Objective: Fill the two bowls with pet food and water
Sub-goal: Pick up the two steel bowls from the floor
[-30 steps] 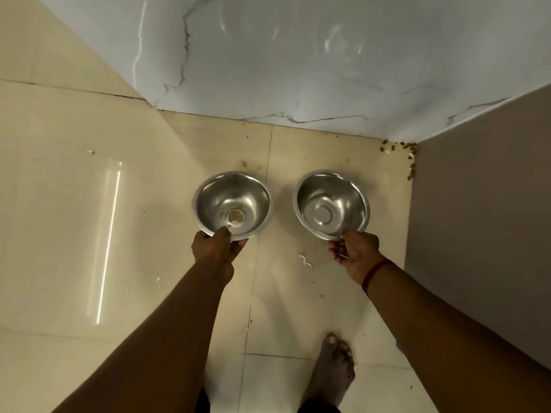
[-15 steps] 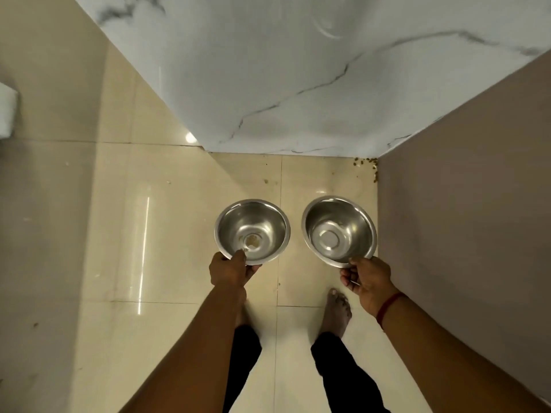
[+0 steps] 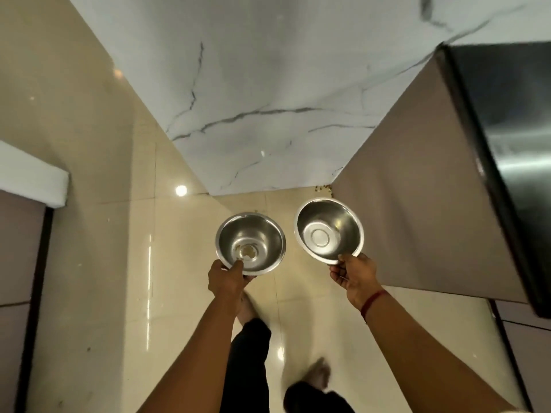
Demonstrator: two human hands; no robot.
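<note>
Two steel bowls hang in the air above the beige tiled floor. My left hand point(image 3: 228, 280) grips the near rim of the left bowl point(image 3: 259, 236), which has a little pale residue at its bottom. The right bowl point(image 3: 328, 229) is bare inside and tilts slightly toward me; my right hand point(image 3: 351, 274) pinches its near rim. A red thread circles my right wrist. No food or water container is in view.
A white marble wall point(image 3: 268, 99) rises ahead. A tan cabinet side point(image 3: 417, 204) and a dark steel appliance point(image 3: 512, 129) stand at the right. Spilled kibble point(image 3: 323, 189) lies in the floor corner. A white ledge point(image 3: 29, 177) juts in at the left. My feet are below.
Both bowls have been lifted from near the floor and carried upward as I stood up. The view pulled back, and the appliance and the left ledge came into view.
</note>
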